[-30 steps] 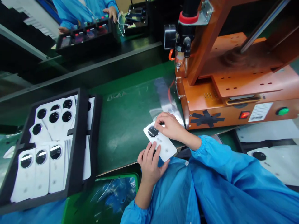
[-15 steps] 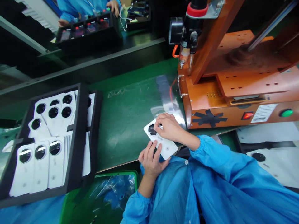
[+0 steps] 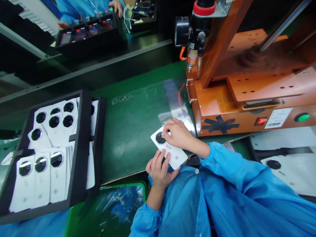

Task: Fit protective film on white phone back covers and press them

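Note:
A white phone back cover [image 3: 175, 157] with a black octagonal camera ring lies at the near edge of the green table. My left hand [image 3: 159, 171] holds its lower end, fingers curled over the white face. My right hand [image 3: 179, 134] rests on its upper end, fingertips pinched beside the camera ring; whether they hold anything small I cannot make out. Both arms wear blue sleeves.
A black foam tray [image 3: 82, 148] with several white back covers stands at the left. An orange press machine [image 3: 247, 95] stands at the right, more white covers [image 3: 291, 171] below it. A green bin [image 3: 111, 207] sits under the table edge. Another person in blue works at the far trays [image 3: 89, 33].
My right fingers have slid a little along the camera ring. The view has shifted slightly; the cover and my left hand stay about where they were.

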`<state>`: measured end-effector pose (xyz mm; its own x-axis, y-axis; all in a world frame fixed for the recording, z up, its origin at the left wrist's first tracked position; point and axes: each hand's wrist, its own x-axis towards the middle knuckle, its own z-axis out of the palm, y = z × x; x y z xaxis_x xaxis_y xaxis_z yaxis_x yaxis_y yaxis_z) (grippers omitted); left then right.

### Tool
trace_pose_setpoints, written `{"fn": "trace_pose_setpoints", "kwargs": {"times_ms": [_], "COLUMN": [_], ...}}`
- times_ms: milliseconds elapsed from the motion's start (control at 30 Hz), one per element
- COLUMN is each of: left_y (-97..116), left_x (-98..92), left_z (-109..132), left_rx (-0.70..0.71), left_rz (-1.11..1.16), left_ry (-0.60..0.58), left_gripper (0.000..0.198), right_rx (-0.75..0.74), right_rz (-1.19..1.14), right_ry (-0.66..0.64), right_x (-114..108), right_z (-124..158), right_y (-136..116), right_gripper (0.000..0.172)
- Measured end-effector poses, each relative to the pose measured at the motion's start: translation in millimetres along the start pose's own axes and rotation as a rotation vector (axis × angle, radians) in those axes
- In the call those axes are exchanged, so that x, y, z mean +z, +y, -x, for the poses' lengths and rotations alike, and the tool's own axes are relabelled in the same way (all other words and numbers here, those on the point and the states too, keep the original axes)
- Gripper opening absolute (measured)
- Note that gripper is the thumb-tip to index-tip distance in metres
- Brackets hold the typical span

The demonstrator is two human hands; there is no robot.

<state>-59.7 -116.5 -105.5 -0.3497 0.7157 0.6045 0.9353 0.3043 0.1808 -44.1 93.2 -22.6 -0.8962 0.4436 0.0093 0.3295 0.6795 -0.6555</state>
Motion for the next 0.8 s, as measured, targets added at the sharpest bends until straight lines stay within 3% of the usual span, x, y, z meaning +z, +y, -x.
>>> {"fn": "trace_pose_setpoints", "kwargs": {"times_ms": [567, 700, 800], "left_y": [-1, -1, 0], "left_x": [2.4, 2.9, 1.0], "left_z": [1, 2, 0], "left_rx": [0.019, 0.025, 0.013], "left_rz": [0.008, 0.015, 0.033], "left_ry": [0.036, 0.023, 0.006], "left_gripper": [0.057, 0.058, 0.06], "right_rx": [-0.057, -0.083, -0.162], "right_rz": [0.044, 0.097, 0.127], "right_ry": [0.056, 0.131, 0.169], "right_x": [0, -9, -23], "right_z": [4, 19, 45], "right_y": [1, -2, -7], "right_gripper": [0.018, 0.011, 0.023]}}
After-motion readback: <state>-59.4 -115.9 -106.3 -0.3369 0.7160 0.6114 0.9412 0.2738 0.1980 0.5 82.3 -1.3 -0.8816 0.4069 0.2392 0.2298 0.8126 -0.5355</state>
